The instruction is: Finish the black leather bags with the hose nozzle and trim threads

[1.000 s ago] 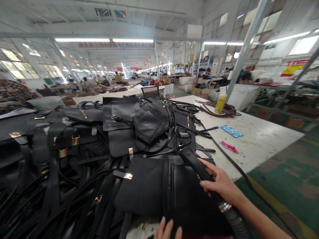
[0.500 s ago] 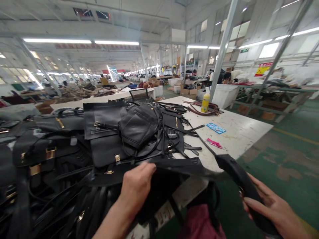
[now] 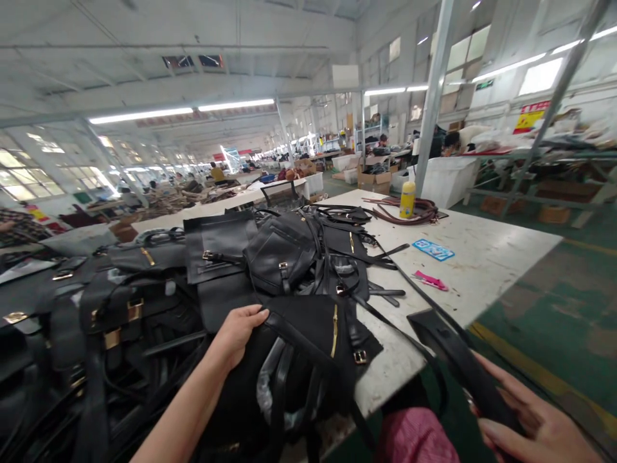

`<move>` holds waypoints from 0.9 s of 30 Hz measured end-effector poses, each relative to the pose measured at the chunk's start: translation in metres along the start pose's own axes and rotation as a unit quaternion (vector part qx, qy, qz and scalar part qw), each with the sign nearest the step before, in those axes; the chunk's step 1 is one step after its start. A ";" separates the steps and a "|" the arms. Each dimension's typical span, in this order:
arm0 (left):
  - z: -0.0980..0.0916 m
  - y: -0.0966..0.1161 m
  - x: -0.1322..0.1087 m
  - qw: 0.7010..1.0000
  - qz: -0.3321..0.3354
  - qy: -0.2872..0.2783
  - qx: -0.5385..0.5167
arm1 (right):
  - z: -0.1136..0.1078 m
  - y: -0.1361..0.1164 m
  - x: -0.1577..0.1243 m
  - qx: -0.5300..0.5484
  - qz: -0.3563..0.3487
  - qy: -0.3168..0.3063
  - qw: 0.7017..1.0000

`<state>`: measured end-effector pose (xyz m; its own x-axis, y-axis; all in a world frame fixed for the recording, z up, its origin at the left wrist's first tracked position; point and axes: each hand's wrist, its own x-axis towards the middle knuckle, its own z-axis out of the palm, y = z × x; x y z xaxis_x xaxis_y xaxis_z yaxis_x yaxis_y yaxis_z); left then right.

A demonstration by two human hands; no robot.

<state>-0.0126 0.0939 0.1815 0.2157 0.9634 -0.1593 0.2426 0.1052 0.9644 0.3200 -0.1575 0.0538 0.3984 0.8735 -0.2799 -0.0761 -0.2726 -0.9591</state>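
Note:
My left hand (image 3: 241, 331) pinches the edge of a black leather backpack (image 3: 301, 334) at the near side of the table. The backpack shows a gold zipper, a buckled strap and plastic-wrapped straps. My right hand (image 3: 525, 411) grips a long black hand-held tool (image 3: 463, 354) with a broad, flat-ended head, out past the table edge. Its exact kind is unclear. A black cord passes close by it. The tool's head is apart from the backpack.
More black bags (image 3: 144, 302) with gold fittings are heaped to the left and behind. On the white table (image 3: 501, 247) lie a pink cutter (image 3: 430, 280), a blue-and-white card (image 3: 434, 249), a yellow bottle (image 3: 407, 199) and coiled brown straps (image 3: 424, 212). A metal post (image 3: 434, 109) stands behind.
The backpack has been turned and lowered, so its zippered side and straps now show. My left hand has shifted left, still gripping it. The tool stays in my right hand.

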 end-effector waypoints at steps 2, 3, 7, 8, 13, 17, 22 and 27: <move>-0.003 -0.011 0.001 0.999 -0.029 -0.025 -0.018 | 0.009 0.001 0.001 -0.003 -0.031 -0.033 0.999; -0.005 -0.015 0.002 0.998 -0.043 -0.036 -0.028 | 0.015 -0.001 0.001 0.001 -0.040 -0.066 0.997; -0.006 -0.029 0.010 0.996 -0.063 -0.040 -0.039 | 0.050 -0.026 -0.001 0.043 -0.034 -0.238 0.970; -0.006 -0.034 0.012 0.996 -0.066 -0.038 -0.038 | 0.059 -0.033 -0.002 0.052 -0.025 -0.275 0.960; -0.009 -0.060 0.015 0.996 -0.082 -0.017 -0.021 | 0.092 -0.044 0.001 0.025 0.018 -0.346 0.938; -0.010 -0.078 0.011 0.996 -0.093 0.004 0.001 | 0.107 -0.038 0.011 -0.022 0.040 -0.301 0.953; -0.007 -0.081 0.005 0.994 -0.092 -0.002 0.056 | 0.147 -0.047 0.023 0.040 0.015 -0.329 0.943; -0.013 -0.081 -0.001 0.988 -0.079 -0.030 0.127 | 0.149 -0.061 0.020 0.050 0.014 -0.322 0.945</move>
<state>-0.0450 0.0872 0.1061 0.2110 0.9225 -0.3233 0.5056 0.1801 0.8438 0.1959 -0.0635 0.1002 -0.2415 0.9398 -0.2418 -0.1766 -0.2876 -0.9413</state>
